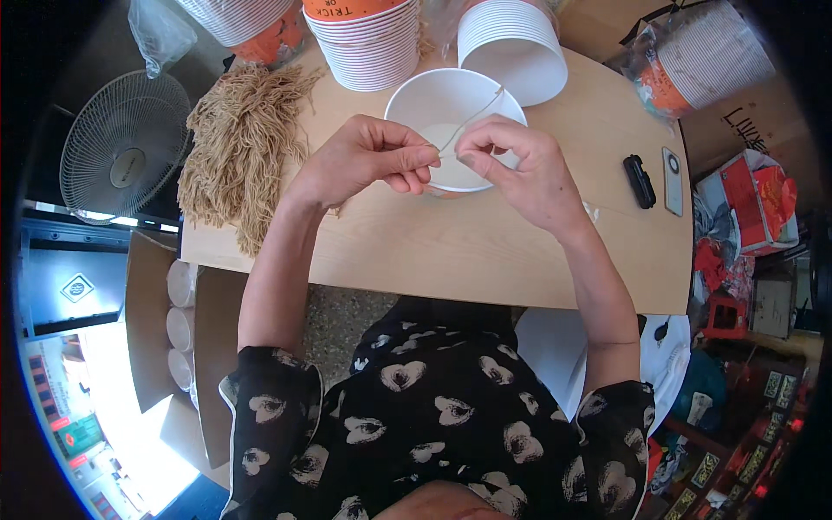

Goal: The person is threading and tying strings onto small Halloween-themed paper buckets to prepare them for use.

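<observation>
Over the table my two hands meet above a white paper bucket (425,97) that stands with its mouth up. Between thumb and forefinger, my left hand (368,160) pinches a thin pale cord (468,122). The cord rises from those fingertips and bends over to a loose-looking end above the bucket. My right hand (529,165) is closed at the fingertips beside the cord, close to the left fingers. Whether anything sits between the right fingertips is too small to make out. A large heap of tan cords (238,152) lies left of my left forearm.
Nested bucket stacks stand along the back: an orange-and-white stack (364,48), a white stack (513,52) and a bagged stack (706,65). On the table's right lie a black tool (639,181) and a flat silver object (672,181). A fan (127,166) stands left, above a cardboard box (152,321).
</observation>
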The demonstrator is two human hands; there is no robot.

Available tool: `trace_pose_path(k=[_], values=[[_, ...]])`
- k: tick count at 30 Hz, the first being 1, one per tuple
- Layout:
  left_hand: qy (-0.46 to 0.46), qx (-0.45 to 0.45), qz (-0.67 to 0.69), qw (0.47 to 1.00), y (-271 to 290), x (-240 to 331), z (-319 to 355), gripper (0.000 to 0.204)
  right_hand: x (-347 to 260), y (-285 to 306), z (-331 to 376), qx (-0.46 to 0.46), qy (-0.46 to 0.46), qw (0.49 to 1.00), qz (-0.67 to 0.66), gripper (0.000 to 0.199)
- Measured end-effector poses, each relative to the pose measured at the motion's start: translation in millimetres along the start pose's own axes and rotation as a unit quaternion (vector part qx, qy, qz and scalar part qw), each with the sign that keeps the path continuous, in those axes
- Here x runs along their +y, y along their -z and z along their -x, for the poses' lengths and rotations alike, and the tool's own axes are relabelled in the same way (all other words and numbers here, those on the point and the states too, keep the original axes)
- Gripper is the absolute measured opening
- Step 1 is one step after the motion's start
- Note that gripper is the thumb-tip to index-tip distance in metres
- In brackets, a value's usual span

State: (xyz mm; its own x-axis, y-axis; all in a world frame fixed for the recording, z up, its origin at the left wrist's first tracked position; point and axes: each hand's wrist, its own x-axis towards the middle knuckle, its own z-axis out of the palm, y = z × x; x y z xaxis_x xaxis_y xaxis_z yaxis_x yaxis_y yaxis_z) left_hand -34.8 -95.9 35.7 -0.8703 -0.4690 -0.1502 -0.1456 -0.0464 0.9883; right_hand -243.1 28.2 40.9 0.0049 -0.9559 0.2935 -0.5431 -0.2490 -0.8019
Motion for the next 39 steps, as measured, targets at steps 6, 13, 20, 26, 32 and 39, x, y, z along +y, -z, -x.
trace_pose_path(k=[6,13,20,26,32,39], values=[[-0.017,-0.041,0.021,0.999,-4.0,4.4,-1.5,0.029,16.4,-7.5,-6.1,0.044,0.084,0.995,-0.033,0.009],[-0.035,-0.044,0.046,0.997,-4.5,5.0,-4.2,0.030,8.4,-4.7,-6.6,0.005,-0.049,0.982,-0.183,0.011],[-0.053,-0.022,0.089,0.994,-6.0,-7.2,-8.4,0.024,12.9,-12.8,-9.0,0.102,-0.067,0.971,-0.203,0.013],[-0.078,0.026,0.105,0.991,-11.9,-10.7,-7.0,0.021,11.6,-13.0,-12.0,0.106,-0.088,0.957,-0.257,0.012],[-0.124,0.097,0.027,0.987,-13.7,-22.0,-3.4,0.019,8.7,-21.2,-18.3,0.082,-0.112,0.955,-0.261,0.011],[-0.225,0.185,0.038,0.956,-28.9,-25.3,-6.8,0.020,3.2,-22.8,-18.2,0.075,-0.150,0.947,-0.274,0.011]])
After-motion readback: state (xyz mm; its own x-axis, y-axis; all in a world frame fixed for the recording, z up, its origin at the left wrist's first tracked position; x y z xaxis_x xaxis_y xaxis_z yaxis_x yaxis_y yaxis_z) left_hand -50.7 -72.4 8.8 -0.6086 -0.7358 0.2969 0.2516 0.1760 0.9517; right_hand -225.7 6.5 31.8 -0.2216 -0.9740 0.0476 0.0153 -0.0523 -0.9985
